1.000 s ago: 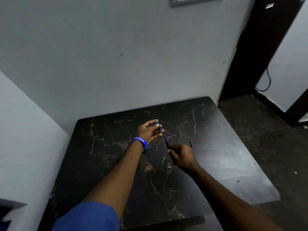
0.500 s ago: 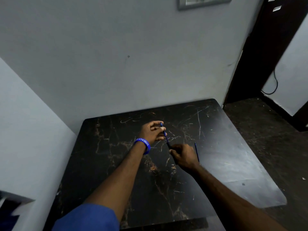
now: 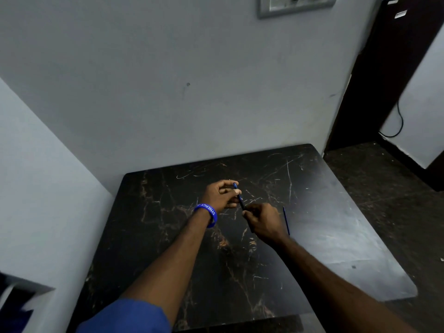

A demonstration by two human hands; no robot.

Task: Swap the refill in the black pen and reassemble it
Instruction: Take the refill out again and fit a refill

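Observation:
Over the middle of the black marble table [image 3: 168,236], my left hand [image 3: 222,194] pinches the upper end of a thin blue refill [image 3: 236,189]. The refill slants down into the black pen barrel [image 3: 242,204], and only a short dark piece of the barrel shows above my right hand [image 3: 263,222], which is closed around it. The two hands almost touch. A second blue refill [image 3: 286,221] lies on the table just right of my right hand.
The table stands in a corner between the grey back wall [image 3: 168,92] and a side wall on the left. Its right edge [image 3: 374,236] borders a dark floor and a dark doorway. A switch plate [image 3: 295,4] is high on the wall.
My hands have come closer together and less of the blue refill shows between them. The loose refill on the table has stayed where it was.

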